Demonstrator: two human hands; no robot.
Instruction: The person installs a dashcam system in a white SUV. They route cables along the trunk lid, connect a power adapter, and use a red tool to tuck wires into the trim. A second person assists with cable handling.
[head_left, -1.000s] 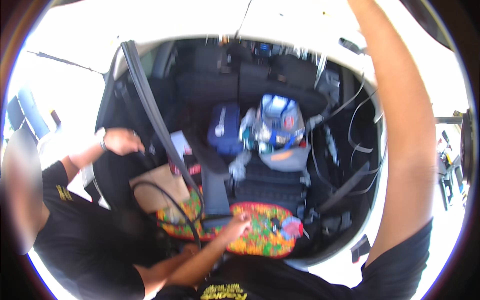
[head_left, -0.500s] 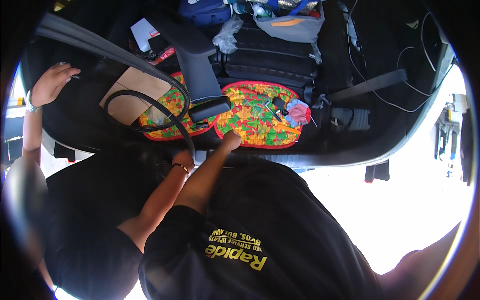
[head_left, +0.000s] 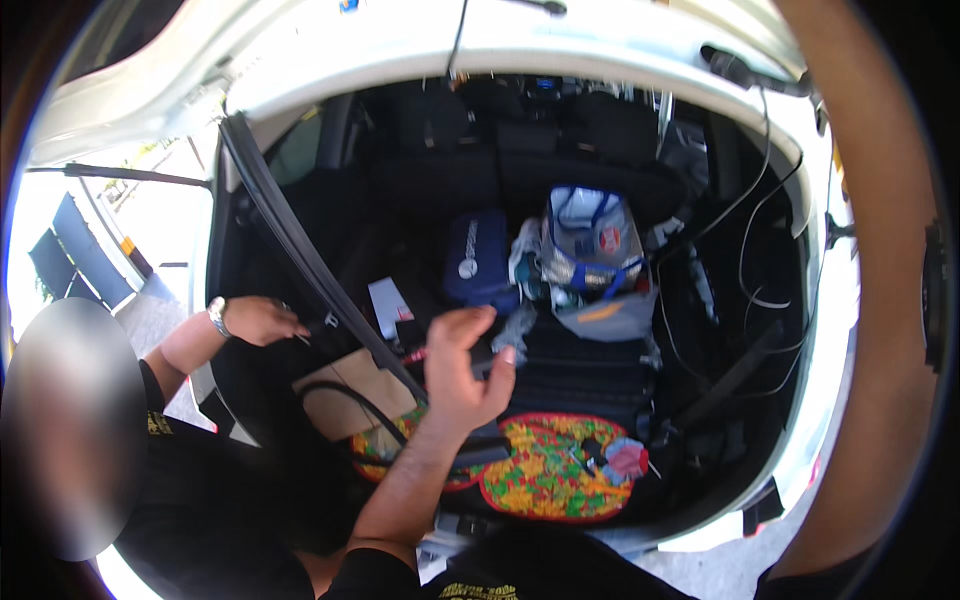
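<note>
My left hand (head_left: 458, 375) is raised above the open car boot, fingers curved and thumb apart, with nothing in it. Behind it runs a black rubber seal strip (head_left: 300, 250). The strip hangs loose from the opening's upper left corner and loops down over a brown cardboard piece (head_left: 340, 405). My right arm (head_left: 865, 250) reaches up along the right side, its hand beyond the upper edge. A co-worker's hand (head_left: 262, 320) with a wristwatch is at left, by the strip; a thin item seems to be at its fingertips.
Flower-patterned red-edged mats (head_left: 545, 490) lie at the boot's front, with small tools and a red-and-blue cloth (head_left: 625, 460) on one. Farther in are a dark blue case (head_left: 475, 260) and a silver-lined bag (head_left: 590, 250). Loose white cables (head_left: 745, 250) hang at right. The raised tailgate (head_left: 380, 60) is overhead.
The view has tilted up toward the tailgate. My left hand has lifted away from the mat's front edge, and my right arm has gone up. The co-worker's raised hand has turned downward.
</note>
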